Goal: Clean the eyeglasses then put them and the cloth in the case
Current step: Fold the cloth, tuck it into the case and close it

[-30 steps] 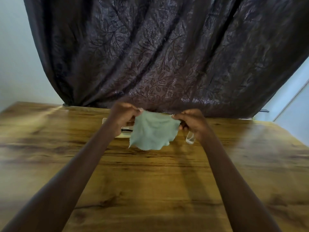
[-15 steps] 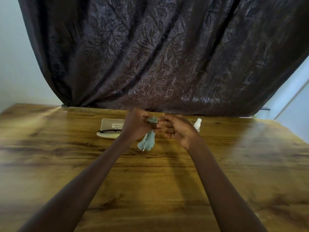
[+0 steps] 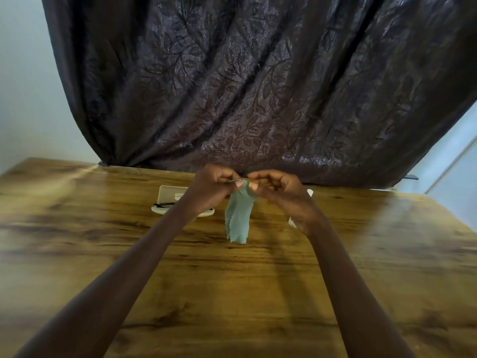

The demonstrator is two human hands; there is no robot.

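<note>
A pale green cloth (image 3: 239, 218) hangs folded in a narrow strip above the wooden table (image 3: 232, 293). My left hand (image 3: 214, 188) and my right hand (image 3: 278, 192) both pinch its top edge, fingertips close together. Behind my left hand an open cream eyeglasses case (image 3: 171, 200) lies on the table. The dark eyeglasses (image 3: 162, 204) rest inside it, only a thin black part of the frame showing. My left wrist hides the case's right half.
A small white-capped clear bottle (image 3: 308, 193) stands behind my right hand, mostly hidden. A dark patterned curtain (image 3: 258, 86) hangs along the table's far edge. A pale wall lies left, a pale door or wall right.
The cloth went from spread wide between my hands to gathered, and now hangs as a longer folded strip. My hands came together at its top edge.
</note>
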